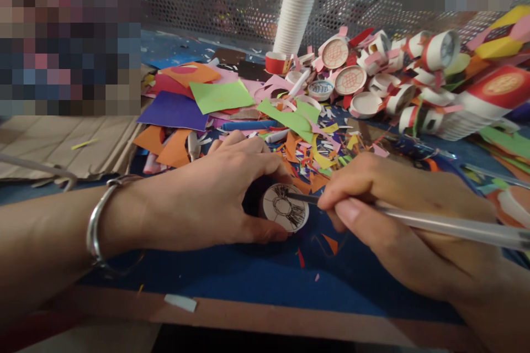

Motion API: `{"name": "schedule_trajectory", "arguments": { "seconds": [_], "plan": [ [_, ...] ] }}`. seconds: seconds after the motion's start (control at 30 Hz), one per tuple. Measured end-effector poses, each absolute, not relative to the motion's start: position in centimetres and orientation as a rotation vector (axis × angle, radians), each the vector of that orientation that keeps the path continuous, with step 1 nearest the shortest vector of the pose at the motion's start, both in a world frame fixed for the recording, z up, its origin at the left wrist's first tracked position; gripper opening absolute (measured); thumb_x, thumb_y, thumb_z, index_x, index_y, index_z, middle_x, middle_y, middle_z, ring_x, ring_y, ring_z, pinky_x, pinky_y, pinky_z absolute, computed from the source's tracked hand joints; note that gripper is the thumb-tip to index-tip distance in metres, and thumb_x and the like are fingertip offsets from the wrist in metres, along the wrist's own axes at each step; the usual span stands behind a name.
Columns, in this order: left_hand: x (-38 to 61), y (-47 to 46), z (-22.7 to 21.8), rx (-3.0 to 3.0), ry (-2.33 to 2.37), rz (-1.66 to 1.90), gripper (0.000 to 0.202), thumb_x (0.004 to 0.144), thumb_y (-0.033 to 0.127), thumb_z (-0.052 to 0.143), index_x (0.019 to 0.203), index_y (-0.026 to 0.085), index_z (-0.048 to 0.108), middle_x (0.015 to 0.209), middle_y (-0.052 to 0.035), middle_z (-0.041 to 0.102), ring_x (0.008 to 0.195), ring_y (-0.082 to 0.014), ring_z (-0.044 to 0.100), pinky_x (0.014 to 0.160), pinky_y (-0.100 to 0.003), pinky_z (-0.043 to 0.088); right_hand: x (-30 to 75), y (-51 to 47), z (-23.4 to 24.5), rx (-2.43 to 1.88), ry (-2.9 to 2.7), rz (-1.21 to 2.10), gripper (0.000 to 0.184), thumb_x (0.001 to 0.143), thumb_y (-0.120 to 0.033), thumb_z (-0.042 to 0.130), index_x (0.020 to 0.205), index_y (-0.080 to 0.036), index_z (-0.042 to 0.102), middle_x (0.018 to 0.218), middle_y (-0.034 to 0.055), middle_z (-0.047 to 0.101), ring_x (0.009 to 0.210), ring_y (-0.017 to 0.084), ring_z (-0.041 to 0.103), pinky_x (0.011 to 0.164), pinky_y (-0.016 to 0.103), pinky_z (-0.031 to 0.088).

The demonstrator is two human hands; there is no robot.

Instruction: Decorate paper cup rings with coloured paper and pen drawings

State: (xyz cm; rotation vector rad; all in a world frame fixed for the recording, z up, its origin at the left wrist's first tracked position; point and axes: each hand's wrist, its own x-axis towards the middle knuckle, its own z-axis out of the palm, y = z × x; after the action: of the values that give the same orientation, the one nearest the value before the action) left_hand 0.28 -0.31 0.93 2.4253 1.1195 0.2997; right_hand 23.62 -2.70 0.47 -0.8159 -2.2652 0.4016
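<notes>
My left hand is closed around a small round paper cup piece, thumb in front and fingers behind. Its white disc face is turned up and carries black ink: a ring in the middle, spokes and dense hatching. Between the thumb and fingers of my right hand is a pen with a translucent barrel. The pen's dark tip meets the upper part of the disc. Little orange and red paper scraps lie just below the disc on the blue tabletop.
Behind my hands are coloured paper sheets, a blue marker and many cut scraps. A tall stack of paper cups stands at the back, beside a heap of cut cup pieces. Another cup stack lies right; corrugated cardboard lies left.
</notes>
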Motion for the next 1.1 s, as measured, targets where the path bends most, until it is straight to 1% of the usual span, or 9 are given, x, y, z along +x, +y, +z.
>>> {"name": "schedule_trajectory", "arguments": {
  "seconds": [0.07,0.17,0.23,0.4,0.6,0.77,0.97,1.1],
  "plan": [
    [0.26,-0.31,0.88,2.419,1.120,0.302,0.044,0.077,0.046,0.082,0.117,0.032,0.070,0.114,-0.0014,0.062,0.112,-0.0274,0.054,0.102,-0.043,0.040,23.61,-2.75,0.49,-0.829,-2.271,0.420,0.018,0.090,-0.006,0.054,0.086,-0.022,0.061,0.069,-0.0036,0.063,0.055,0.010,0.060,0.051,0.025,0.047],
    [0.22,-0.30,0.89,2.422,1.097,0.316,0.044,0.077,0.046,0.082,0.116,0.031,0.070,0.114,-0.0019,0.062,0.113,-0.0280,0.053,0.103,-0.043,0.040,23.60,-2.72,0.44,-0.788,-2.269,0.450,0.016,0.090,-0.008,0.054,0.087,-0.021,0.062,0.068,-0.0039,0.062,0.053,0.009,0.059,0.050,0.024,0.046],
    [0.19,-0.29,0.89,2.425,1.084,0.321,0.043,0.077,0.046,0.082,0.115,0.030,0.070,0.113,-0.0019,0.062,0.112,-0.0277,0.054,0.104,-0.043,0.039,23.60,-2.67,0.40,-0.773,-2.256,0.450,0.018,0.089,-0.006,0.053,0.087,-0.022,0.062,0.068,-0.0039,0.062,0.052,0.009,0.058,0.048,0.025,0.045],
    [0.18,-0.21,0.81,2.424,1.088,0.328,0.044,0.076,0.044,0.083,0.116,0.031,0.070,0.111,-0.0005,0.063,0.113,-0.0263,0.054,0.102,-0.041,0.040,23.58,-2.49,0.29,-0.781,-2.259,0.414,0.019,0.089,-0.005,0.053,0.085,-0.022,0.062,0.067,-0.0038,0.063,0.052,0.010,0.060,0.049,0.026,0.046],
    [0.36,-0.16,0.82,2.423,1.107,0.324,0.043,0.075,0.043,0.083,0.114,0.031,0.070,0.109,0.0008,0.062,0.112,-0.0257,0.054,0.097,-0.037,0.041,23.50,-2.29,0.18,-0.790,-2.250,0.344,0.018,0.091,-0.006,0.055,0.086,-0.021,0.063,0.070,-0.0029,0.065,0.056,0.011,0.062,0.054,0.026,0.049],
    [0.42,-0.13,0.80,2.423,1.095,0.330,0.040,0.076,0.043,0.083,0.112,0.032,0.071,0.109,0.0014,0.063,0.112,-0.0250,0.054,0.099,-0.038,0.040,23.54,-2.48,0.26,-0.780,-2.263,0.385,0.020,0.090,-0.004,0.054,0.085,-0.022,0.062,0.069,-0.0039,0.064,0.054,0.010,0.062,0.049,0.025,0.046],
    [0.36,-0.19,0.84,2.400,1.121,0.322,0.042,0.074,0.043,0.083,0.113,0.032,0.071,0.109,0.0014,0.063,0.110,-0.0252,0.055,0.097,-0.038,0.041,23.42,-2.34,0.19,-0.791,-2.241,0.375,0.018,0.092,-0.006,0.053,0.088,-0.020,0.063,0.072,-0.0029,0.064,0.057,0.009,0.062,0.055,0.025,0.048],
    [0.28,-0.18,0.85,2.418,1.090,0.324,0.040,0.076,0.044,0.083,0.112,0.031,0.071,0.108,0.0011,0.063,0.109,-0.0246,0.055,0.098,-0.039,0.040,23.45,-2.57,0.27,-0.764,-2.258,0.392,0.018,0.092,-0.006,0.053,0.087,-0.020,0.064,0.071,-0.0028,0.065,0.056,0.009,0.061,0.053,0.024,0.047]
  ]
}}
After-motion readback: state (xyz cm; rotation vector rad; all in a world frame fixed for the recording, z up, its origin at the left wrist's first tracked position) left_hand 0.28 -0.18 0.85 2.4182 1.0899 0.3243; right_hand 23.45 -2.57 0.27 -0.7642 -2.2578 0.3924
